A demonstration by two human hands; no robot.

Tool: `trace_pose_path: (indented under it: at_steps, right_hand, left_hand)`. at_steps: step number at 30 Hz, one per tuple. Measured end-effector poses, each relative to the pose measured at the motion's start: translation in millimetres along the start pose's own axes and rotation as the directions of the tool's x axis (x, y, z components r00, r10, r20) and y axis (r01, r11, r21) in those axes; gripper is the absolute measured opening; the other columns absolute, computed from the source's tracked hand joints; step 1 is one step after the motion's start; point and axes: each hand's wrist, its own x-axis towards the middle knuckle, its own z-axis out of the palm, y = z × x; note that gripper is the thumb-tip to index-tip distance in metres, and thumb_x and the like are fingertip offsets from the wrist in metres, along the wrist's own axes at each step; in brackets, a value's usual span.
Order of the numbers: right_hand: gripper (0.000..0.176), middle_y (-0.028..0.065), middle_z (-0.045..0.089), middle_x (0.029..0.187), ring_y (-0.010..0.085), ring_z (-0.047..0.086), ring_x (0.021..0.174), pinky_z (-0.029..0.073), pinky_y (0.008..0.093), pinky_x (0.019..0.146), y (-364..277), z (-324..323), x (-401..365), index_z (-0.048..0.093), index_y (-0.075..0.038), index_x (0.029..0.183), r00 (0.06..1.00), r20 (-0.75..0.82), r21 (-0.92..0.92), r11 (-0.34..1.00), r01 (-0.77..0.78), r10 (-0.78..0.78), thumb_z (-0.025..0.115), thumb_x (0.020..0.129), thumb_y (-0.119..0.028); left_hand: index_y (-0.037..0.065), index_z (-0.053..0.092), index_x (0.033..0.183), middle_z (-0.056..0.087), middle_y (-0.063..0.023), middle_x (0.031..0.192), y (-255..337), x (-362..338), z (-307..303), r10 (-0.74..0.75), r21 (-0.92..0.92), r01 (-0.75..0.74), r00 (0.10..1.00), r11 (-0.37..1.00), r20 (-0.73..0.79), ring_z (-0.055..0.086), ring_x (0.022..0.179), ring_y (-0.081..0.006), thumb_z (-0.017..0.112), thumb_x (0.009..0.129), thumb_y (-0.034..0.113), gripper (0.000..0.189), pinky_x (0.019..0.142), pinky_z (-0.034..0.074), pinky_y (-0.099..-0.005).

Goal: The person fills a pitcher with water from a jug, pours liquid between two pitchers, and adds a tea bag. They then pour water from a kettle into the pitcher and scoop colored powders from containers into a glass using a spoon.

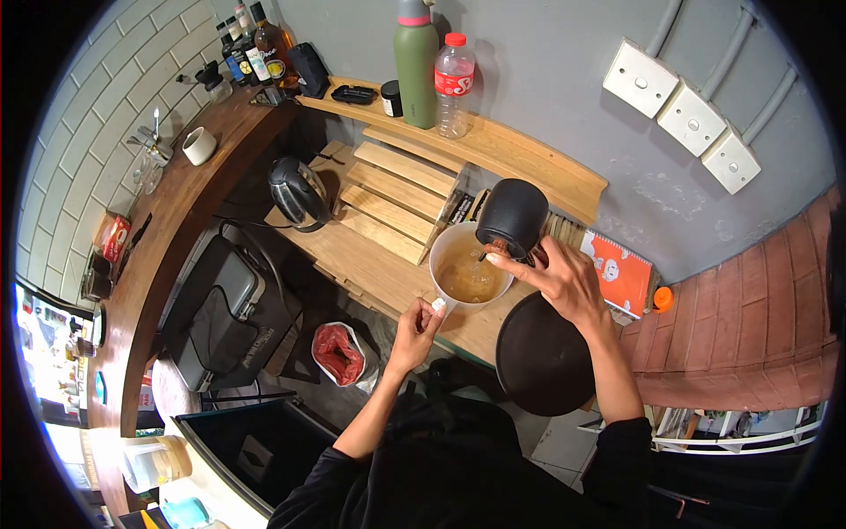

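Note:
A white pitcher (434, 256) on the wooden counter holds a light brown liquid with bubbles on its surface. My left hand (414, 337) is closed at the pitcher's near side, its fingertips pinching what looks like the pitcher's pale handle. Over the pitcher's right rim, my right hand (564, 280) grips a black cup-shaped vessel (513, 212), tilted with its mouth hidden from me. Something reddish brown (499, 247) shows at the vessel's lower edge, by my right fingertips. I cannot make out what it is.
A black kettle (300, 194) stands left of a slatted wooden rack (392, 198). Behind, a green bottle (416, 75) and a plastic bottle (454, 97) sit on a ledge. A black round top (545, 357), orange notebook (617, 275) and red-lined bin (339, 353) are close by.

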Motion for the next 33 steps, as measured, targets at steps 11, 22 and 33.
trace_pose_path:
  at_steps: [11, 22, 33]
  right_hand:
    - [0.078, 0.0042, 0.05, 0.08, 0.0183, 0.054, 0.062, 0.051, 0.0329, 0.057, -0.7, 0.0, 1.8, 0.061, -0.042, 0.13, 1.0, -0.005, -0.024, 1.0, 0.006, -0.006, 0.065, 0.073, 0.011]
    - [0.079, 0.0038, 0.049, 0.079, 0.0173, 0.054, 0.062, 0.05, 0.0317, 0.055, -1.4, -0.3, 4.2, 0.06, -0.042, 0.13, 1.0, 0.003, -0.019, 1.0, 0.009, -0.009, 0.065, 0.072, 0.01]
    - [0.077, 0.0046, 0.051, 0.081, 0.0181, 0.055, 0.062, 0.05, 0.0327, 0.055, -1.9, 0.5, 4.8, 0.061, -0.042, 0.13, 1.0, 0.005, -0.035, 0.999, 0.019, -0.018, 0.065, 0.074, 0.01]
  left_hand:
    - [0.005, 0.049, 0.079, 0.028, 0.0075, 0.064, 2.9, 0.3, -0.8, -0.004, -0.003, 0.004, 1.0, 1.0, 0.009, 0.026, 0.06, -0.0049, 0.065, 0.096, 0.016, 0.026, 0.052, 0.023, -0.0253]
    - [0.005, 0.05, 0.08, 0.03, 0.0075, 0.066, 4.9, 0.0, -0.7, 0.002, -0.01, -0.002, 1.0, 1.0, 0.011, 0.027, 0.062, -0.0048, 0.066, 0.096, 0.017, 0.025, 0.053, 0.023, -0.0244]
    - [0.005, 0.05, 0.08, 0.029, 0.0077, 0.065, 0.4, 0.1, -0.9, -0.024, -0.013, 0.024, 1.0, 1.0, 0.015, 0.026, 0.061, -0.0048, 0.065, 0.096, 0.017, 0.025, 0.053, 0.023, -0.025]
